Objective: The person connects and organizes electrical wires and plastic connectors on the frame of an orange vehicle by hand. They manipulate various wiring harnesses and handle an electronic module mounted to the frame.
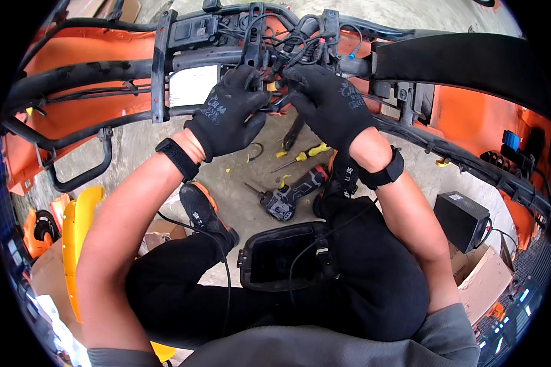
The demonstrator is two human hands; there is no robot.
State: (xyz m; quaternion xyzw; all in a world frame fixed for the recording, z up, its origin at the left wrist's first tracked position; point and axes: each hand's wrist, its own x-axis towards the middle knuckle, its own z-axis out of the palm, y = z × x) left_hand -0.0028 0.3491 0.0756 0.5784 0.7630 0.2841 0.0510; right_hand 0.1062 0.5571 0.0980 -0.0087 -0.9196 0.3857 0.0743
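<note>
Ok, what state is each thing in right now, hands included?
Left hand: gloved, fingers bent at the wires; grip unclear.
Right hand: gloved, fingers bent at the wires; grip unclear.
Wires: exposed, tangled.
Drill: lying on the floor, not held.
Screwdriver: lying on the floor, not held.
Black tub: open; inside too dark to tell.
Right-side carton: open.

The floor (239, 196) is gray, with some darker marks. The light is bright. A brown box (50, 284) is on the left, an open box (488, 276) on the right.
</note>
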